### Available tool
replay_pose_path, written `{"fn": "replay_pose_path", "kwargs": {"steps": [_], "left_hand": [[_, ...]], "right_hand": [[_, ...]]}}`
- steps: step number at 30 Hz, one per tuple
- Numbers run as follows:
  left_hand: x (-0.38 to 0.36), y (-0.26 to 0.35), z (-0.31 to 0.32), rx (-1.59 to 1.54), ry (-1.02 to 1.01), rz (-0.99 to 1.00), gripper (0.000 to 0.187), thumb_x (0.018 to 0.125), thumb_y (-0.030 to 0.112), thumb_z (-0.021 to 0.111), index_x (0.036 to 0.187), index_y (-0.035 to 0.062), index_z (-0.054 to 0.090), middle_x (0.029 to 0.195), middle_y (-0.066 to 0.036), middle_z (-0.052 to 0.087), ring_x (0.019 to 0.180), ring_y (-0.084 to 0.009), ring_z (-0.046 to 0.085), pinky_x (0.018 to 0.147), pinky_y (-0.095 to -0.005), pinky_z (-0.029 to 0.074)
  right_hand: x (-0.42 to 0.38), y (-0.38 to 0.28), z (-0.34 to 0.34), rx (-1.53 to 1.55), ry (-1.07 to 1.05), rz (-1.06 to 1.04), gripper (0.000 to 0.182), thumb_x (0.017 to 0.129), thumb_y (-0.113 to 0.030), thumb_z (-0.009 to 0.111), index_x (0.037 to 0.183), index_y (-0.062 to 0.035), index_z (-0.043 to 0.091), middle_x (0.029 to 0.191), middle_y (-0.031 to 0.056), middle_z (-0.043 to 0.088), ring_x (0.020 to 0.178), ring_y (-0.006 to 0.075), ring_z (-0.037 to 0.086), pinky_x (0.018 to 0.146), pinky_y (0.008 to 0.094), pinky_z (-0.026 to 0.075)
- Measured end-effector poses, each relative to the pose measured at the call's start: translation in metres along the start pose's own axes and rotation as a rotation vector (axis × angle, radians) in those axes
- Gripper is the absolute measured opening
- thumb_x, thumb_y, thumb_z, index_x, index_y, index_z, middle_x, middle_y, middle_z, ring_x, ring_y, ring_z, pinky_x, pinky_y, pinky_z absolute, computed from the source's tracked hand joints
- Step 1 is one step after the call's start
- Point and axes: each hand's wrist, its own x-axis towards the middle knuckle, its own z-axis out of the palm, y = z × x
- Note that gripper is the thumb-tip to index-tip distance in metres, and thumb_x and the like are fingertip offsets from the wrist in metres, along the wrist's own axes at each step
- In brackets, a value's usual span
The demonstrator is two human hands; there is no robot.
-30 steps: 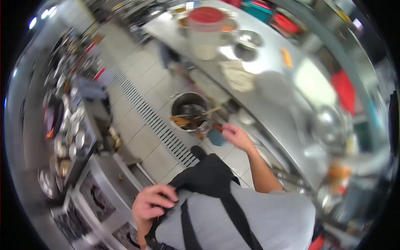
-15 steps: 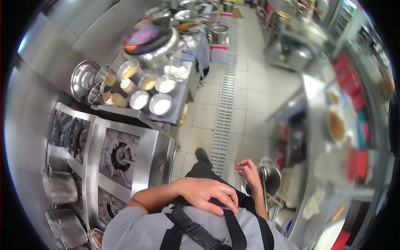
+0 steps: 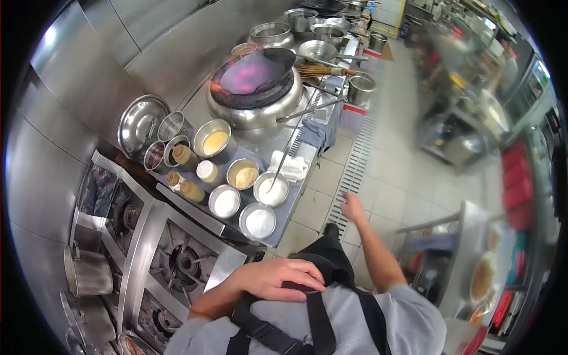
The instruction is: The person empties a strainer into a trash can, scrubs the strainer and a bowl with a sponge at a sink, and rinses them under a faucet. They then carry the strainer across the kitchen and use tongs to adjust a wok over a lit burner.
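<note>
My left hand (image 3: pixel 281 279) lies flat against my chest, over the grey shirt and beside a black strap (image 3: pixel 319 322); its fingers are stretched and hold nothing that I can see. Out in front, my right hand (image 3: pixel 352 207) hangs over the tiled floor near the drain grate (image 3: pixel 357 171); its fingers are blurred and partly hidden. Ahead on the left, a counter carries metal pots of white powder (image 3: pixel 260 222), a pot of yellow liquid (image 3: pixel 215 142) and squeeze bottles (image 3: pixel 192 191). Behind them a dark wok (image 3: pixel 254 74) sits over a purple-pink glow on a round burner.
A gas stove (image 3: pixel 185 260) stands at my left, with lidded steel pots (image 3: pixel 89 272) beside it. A steel counter with food trays (image 3: pixel 483 278) runs along the right. Further off are blurred shelves and a metal pot (image 3: pixel 361 89) beside the walkway.
The view has turned, and the wok and seasoning pots show nearer and more sharply. My right arm has stretched forward from beside my body. My left hand has stayed on my chest.
</note>
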Motion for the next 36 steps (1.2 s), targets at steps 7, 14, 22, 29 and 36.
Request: {"fn": "replay_pose_path", "kwargs": {"steps": [7, 14, 22, 29, 36], "left_hand": [[0.039, -0.018, -0.029, 0.092, 0.629, -0.258, 0.035, 0.083, 0.013, 0.062, 0.117, 0.0035, 0.057, 0.116, -0.012, 0.056, 0.105, -0.0278, 0.055, 0.088, -0.0342, 0.044], [0.147, -0.015, -0.041, 0.133, 1.115, -0.376, 0.036, 0.079, 0.009, 0.067, 0.114, 0.0043, 0.060, 0.113, -0.012, 0.059, 0.101, -0.0276, 0.058, 0.085, -0.0327, 0.046], [0.241, -0.021, -0.010, 0.203, 1.339, -0.428, 0.032, 0.079, 0.008, 0.064, 0.110, -0.0002, 0.061, 0.110, -0.017, 0.060, 0.102, -0.0300, 0.059, 0.087, -0.0346, 0.046], [0.316, -0.063, 0.015, 0.177, 1.391, -0.296, 0.028, 0.082, 0.006, 0.063, 0.109, 0.0009, 0.062, 0.108, -0.012, 0.061, 0.100, -0.0265, 0.060, 0.086, -0.0323, 0.046], [0.348, -0.136, -0.009, -0.124, 1.675, -0.333, 0.035, 0.090, 0.015, 0.053, 0.122, 0.0021, 0.051, 0.116, -0.012, 0.057, 0.109, -0.0238, 0.055, 0.092, -0.0336, 0.042]], "right_hand": [[0.317, -0.076, -0.069, -0.442, 0.080, -0.437, 0.028, 0.077, -0.013, 0.054, 0.103, -0.0060, 0.061, 0.107, 0.0203, 0.055, 0.103, 0.0377, 0.052, 0.085, 0.0456, 0.045], [0.439, -0.057, -0.066, -0.954, -0.110, -0.591, 0.029, 0.081, -0.024, 0.052, 0.099, -0.0080, 0.069, 0.116, 0.0178, 0.047, 0.115, 0.0376, 0.042, 0.092, 0.0498, 0.041], [0.460, -0.068, -0.143, -0.730, -0.272, -0.668, 0.034, 0.073, -0.030, 0.070, 0.095, -0.0039, 0.066, 0.119, 0.0184, 0.046, 0.096, 0.0349, 0.062, 0.083, 0.0420, 0.051], [0.416, -0.038, -0.267, -0.434, -0.179, -0.711, 0.031, 0.073, -0.028, 0.072, 0.088, -0.0020, 0.063, 0.118, 0.0208, 0.045, 0.086, 0.0362, 0.062, 0.078, 0.0435, 0.051], [0.320, -0.041, -0.275, 0.404, -0.619, -0.666, 0.020, 0.073, -0.016, 0.076, 0.077, -0.0066, 0.059, 0.123, 0.0108, 0.042, 0.100, 0.0208, 0.052, 0.074, 0.0300, 0.048]]}}
